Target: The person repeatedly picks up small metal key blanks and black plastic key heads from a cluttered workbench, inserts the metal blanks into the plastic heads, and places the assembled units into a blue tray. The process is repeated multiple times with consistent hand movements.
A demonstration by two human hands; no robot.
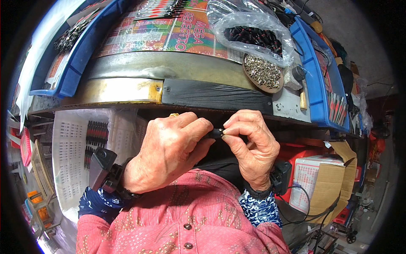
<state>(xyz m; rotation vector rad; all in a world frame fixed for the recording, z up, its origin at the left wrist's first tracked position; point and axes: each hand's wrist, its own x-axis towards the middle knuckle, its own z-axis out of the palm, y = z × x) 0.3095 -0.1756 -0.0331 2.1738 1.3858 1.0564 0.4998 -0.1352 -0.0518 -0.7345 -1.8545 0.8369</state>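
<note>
In front of my chest, below the table edge, my two hands meet at a small black part [215, 133] with brass-coloured spots at its right end. My left hand [171, 146] is closed, its thumb and forefinger gripping the black part, most of which they hide. From the other side, my right hand [251, 146] pinches at the brass-coloured end with thumb and fingertips. Whether a separate tiny piece sits in that pinch is too small to make out.
On the table are a round dish of small metal pieces [263, 73], a clear bag [230, 27] of black-and-red parts, and blue trays [69, 78] [315, 86] at both sides. A white basket [69, 146] stands lower left; a cardboard box [332, 182] stands lower right.
</note>
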